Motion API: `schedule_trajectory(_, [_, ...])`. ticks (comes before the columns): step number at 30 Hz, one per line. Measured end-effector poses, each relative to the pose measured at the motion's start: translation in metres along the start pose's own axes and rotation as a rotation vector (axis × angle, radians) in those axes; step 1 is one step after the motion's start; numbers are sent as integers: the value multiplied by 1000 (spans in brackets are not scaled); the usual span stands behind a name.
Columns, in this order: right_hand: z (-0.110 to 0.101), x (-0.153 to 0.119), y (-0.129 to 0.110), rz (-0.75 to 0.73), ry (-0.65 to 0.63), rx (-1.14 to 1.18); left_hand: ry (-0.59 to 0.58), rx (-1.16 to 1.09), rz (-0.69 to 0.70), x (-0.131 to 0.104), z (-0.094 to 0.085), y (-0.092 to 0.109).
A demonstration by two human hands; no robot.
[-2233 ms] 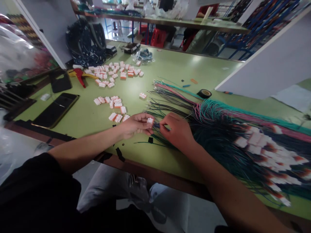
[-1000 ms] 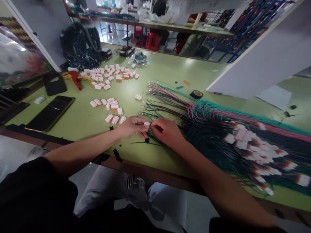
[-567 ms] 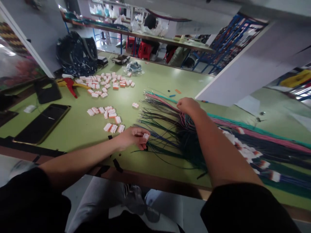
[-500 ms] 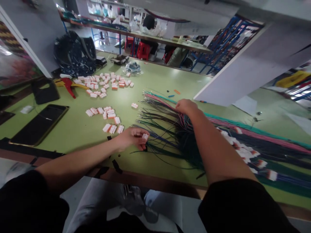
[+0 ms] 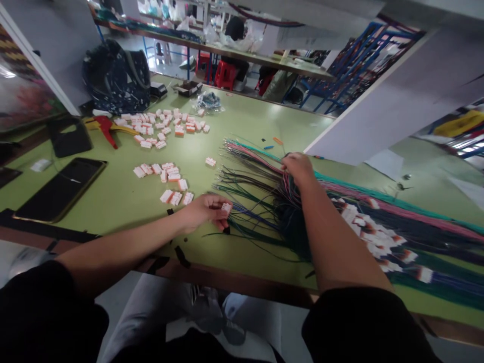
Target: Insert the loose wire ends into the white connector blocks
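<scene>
My left hand (image 5: 210, 207) is closed on a small white and orange connector (image 5: 226, 207), held between thumb and fingers just above the table. My right hand (image 5: 297, 166) is closed at the upper edge of the wire bundle (image 5: 264, 189), by the pink and teal wires. Its fingertips are partly hidden, so whether it grips a wire I cannot make out. The loose wire ends fan out toward the left in groups of teal, pink, black, green and blue. Several connectors fitted on wires (image 5: 366, 227) lie in a heap right of my right forearm.
Loose connectors (image 5: 151, 123) lie scattered at the back left, with a smaller group (image 5: 172, 175) nearer me. A phone (image 5: 60, 189), red and yellow pliers (image 5: 104, 128) and a dark bag (image 5: 117, 78) are on the left. A white panel (image 5: 370, 111) slants up at the right.
My right hand has shifted slightly to the right along the top of the bundle. My left hand stays in nearly the same place with the connector.
</scene>
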State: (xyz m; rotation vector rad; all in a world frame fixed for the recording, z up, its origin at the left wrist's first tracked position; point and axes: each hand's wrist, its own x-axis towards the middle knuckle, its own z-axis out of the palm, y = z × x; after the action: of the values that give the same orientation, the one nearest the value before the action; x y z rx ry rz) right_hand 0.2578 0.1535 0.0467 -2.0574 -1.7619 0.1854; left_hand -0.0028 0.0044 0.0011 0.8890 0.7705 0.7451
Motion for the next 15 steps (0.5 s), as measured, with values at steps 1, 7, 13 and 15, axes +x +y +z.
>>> schedule_trajectory(1, [0,-4,-3,-70,-30,50,8,-14,5,1,-1,0])
schedule_trajectory(7, [-13,-42,-24,-365,-194,308,-2,-95,48,5,-6,-3])
schedule_trajectory(13, [-13,-88,-24,-498,-514,441,-29,-135,35,8,-10,-3])
schedule_trajectory(15, [-7,-101,-30,-533,-554,462,-53,-129,32,8,-11,-3])
